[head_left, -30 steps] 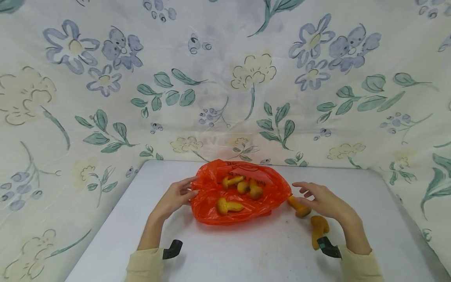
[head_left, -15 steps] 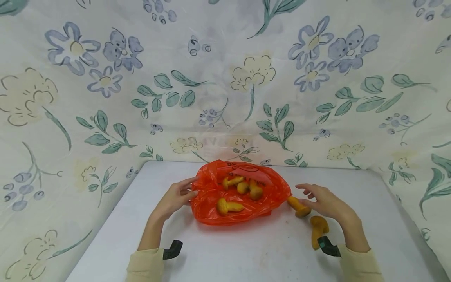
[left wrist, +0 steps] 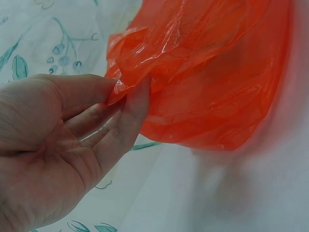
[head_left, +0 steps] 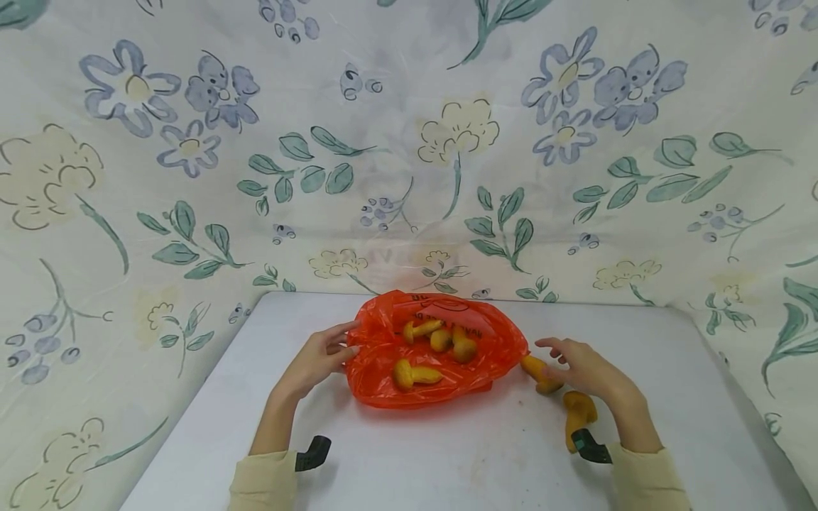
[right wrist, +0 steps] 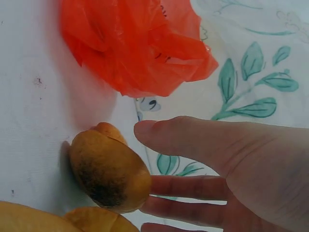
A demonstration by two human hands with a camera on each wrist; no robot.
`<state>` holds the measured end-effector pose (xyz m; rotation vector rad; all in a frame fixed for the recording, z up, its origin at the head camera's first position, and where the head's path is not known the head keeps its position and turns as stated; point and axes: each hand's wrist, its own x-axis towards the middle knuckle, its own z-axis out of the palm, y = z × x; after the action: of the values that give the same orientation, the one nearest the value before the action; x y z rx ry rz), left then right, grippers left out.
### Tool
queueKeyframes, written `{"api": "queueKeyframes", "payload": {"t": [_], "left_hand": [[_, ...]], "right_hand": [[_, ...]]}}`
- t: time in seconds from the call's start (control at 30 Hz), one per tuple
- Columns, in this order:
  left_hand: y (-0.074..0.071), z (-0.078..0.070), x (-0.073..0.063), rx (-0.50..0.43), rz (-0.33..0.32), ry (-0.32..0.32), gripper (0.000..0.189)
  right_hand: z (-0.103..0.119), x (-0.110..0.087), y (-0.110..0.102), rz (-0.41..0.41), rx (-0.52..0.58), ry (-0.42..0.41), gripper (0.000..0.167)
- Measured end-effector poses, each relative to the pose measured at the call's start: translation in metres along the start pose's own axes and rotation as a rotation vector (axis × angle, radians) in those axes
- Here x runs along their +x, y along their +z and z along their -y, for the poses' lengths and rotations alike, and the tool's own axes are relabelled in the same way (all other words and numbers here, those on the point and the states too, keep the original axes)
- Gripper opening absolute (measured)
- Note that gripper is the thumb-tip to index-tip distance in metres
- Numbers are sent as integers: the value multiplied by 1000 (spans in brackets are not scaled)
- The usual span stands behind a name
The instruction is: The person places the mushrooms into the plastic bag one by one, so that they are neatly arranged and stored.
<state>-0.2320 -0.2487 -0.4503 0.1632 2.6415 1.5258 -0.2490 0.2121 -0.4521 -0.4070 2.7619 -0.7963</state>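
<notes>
A red plastic bag [head_left: 377, 362] lies with its mouth spread on the white table, and several yellow-brown mushrooms [head_left: 415, 375] show inside it. At its left edge my left hand [head_left: 313, 365] pinches the film between thumb and fingers, as the left wrist view shows at the crumpled red plastic [left wrist: 203, 96]. My right hand [head_left: 591, 372] hovers beside a loose mushroom [head_left: 548, 383] near the bag's right corner. In the right wrist view, thumb and fingers stand apart, with fingertips right at that mushroom's dark-marked cap [right wrist: 108, 169]; nothing is gripped.
Another mushroom [head_left: 579, 411] lies nearer me, under the right wrist, partly overlapped by a black wrist piece [head_left: 591, 447]. A matching black piece [head_left: 313, 453] sits at the left cuff. Floral cloth [head_left: 409, 177] hangs behind the white table [head_left: 447, 461].
My right hand has lowered slightly toward the loose mushroom, and its forearm has shifted a little left. The left hand and the bag look unchanged.
</notes>
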Motion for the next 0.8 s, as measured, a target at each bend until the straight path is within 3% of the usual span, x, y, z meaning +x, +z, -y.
{"api": "queueKeyframes", "payload": {"t": [0.17,0.47,0.8], "left_hand": [[-1,-1,0,-5,3,1,53],[-1,0,-1,-7,3,2,53],[-1,-1,-1,-5,13,24,52]], "right_hand": [[-2,3,4,14,17,37,59],[-1,5,7,47,22,33,66],[0,6,13,54,21,22,61]]}}
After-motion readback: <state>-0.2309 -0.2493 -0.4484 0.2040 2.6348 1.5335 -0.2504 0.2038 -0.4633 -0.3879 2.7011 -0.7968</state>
